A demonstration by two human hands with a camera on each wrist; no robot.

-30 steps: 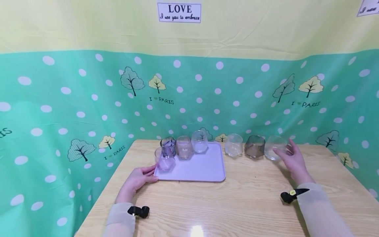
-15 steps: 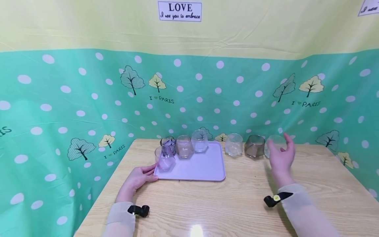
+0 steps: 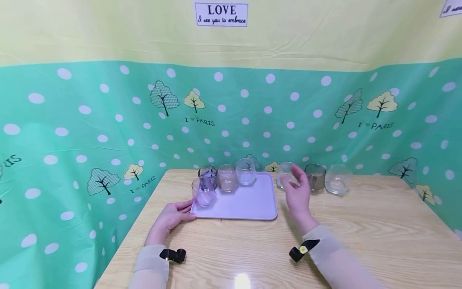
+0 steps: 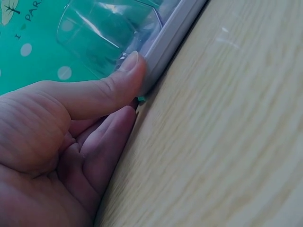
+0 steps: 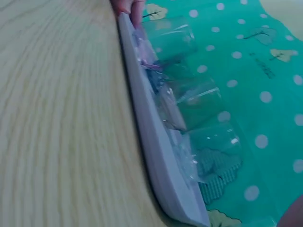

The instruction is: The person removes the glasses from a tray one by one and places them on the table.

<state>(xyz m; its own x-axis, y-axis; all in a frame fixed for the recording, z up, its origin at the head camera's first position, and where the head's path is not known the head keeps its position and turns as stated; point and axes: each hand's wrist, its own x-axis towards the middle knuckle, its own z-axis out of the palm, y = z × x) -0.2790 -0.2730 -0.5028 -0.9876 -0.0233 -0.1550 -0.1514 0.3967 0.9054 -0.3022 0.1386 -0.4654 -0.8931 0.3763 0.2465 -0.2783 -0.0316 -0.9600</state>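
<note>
My left hand (image 3: 172, 220) holds the front left corner of a pale lilac tray (image 3: 249, 205), thumb (image 4: 113, 87) on its rim. Several glasses stand on the tray: a clear one (image 3: 204, 197) by that corner, a dark-patterned one (image 3: 207, 173) behind it, then a brownish one (image 3: 227, 180) and another clear one (image 3: 246, 172) along the back. My right hand (image 3: 299, 197), thumb and fingers apart, is at a faceted clear glass (image 3: 282, 176) right of the tray and partly hides it. In the right wrist view only a sliver of that hand shows at the lower right.
Beside that glass, a smoky dark glass (image 3: 316, 177) and a clear glass (image 3: 338, 180) continue the row at the table's back edge. The wooden table (image 3: 231, 249) meets a green dotted curtain (image 3: 216, 136) behind.
My right hand has moved left, from the rightmost clear glass past the dark one to the clear glass beside the tray. My left hand stays at the tray corner.
</note>
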